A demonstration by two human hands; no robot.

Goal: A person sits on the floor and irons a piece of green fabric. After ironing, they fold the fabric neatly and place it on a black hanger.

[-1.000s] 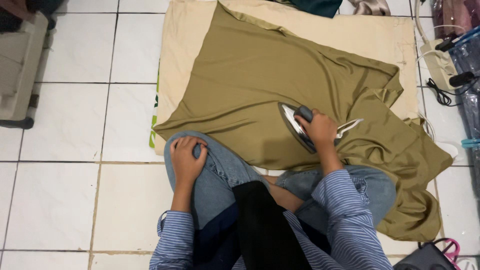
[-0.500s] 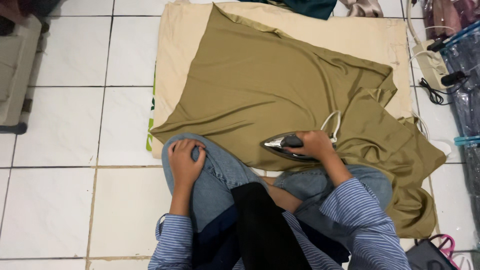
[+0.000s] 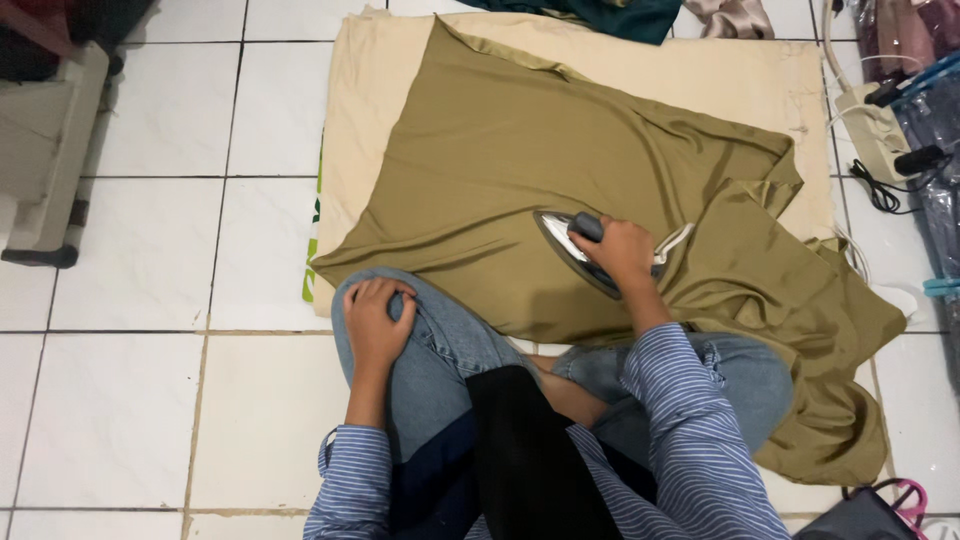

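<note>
one view, from the head: the right hand (image 3: 618,250) has its fingers closed around the handle of the iron (image 3: 580,248), which sits on the olive cloth (image 3: 560,160) near the front edge of the beige mat (image 3: 700,75). the left hand (image 3: 375,320) rests loosely curled on the knee, holding nothing. best pressed in slow, even strokes, soleplate flat, away from the bunched folds at the mat's right edge.
</note>
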